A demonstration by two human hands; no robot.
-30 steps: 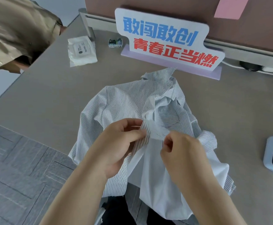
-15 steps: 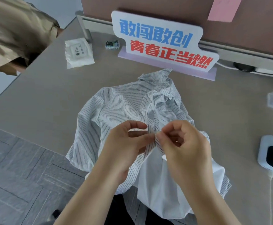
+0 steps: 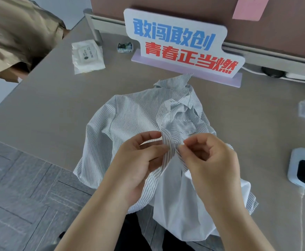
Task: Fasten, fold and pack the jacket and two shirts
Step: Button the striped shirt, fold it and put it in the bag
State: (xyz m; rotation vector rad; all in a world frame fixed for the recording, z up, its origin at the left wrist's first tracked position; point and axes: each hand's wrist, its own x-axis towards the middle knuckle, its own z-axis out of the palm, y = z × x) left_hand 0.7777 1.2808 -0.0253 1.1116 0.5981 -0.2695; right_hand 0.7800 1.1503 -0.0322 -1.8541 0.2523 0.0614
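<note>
Centrally, striped shirt (image 3: 135,115), sign (image 3: 180,46) "敢闯敢创 青春正当燃"

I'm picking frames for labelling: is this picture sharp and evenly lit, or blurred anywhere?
Head view: light soft, even, no glare; striped shirt, left hand and right hand fairly sharp; tan garment at top left smeared.

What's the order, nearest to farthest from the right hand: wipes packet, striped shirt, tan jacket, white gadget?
1. Striped shirt, pinched in the right hand.
2. White gadget, at the table's right edge.
3. Wipes packet, far left.
4. Tan jacket, beyond the far left corner.
</note>
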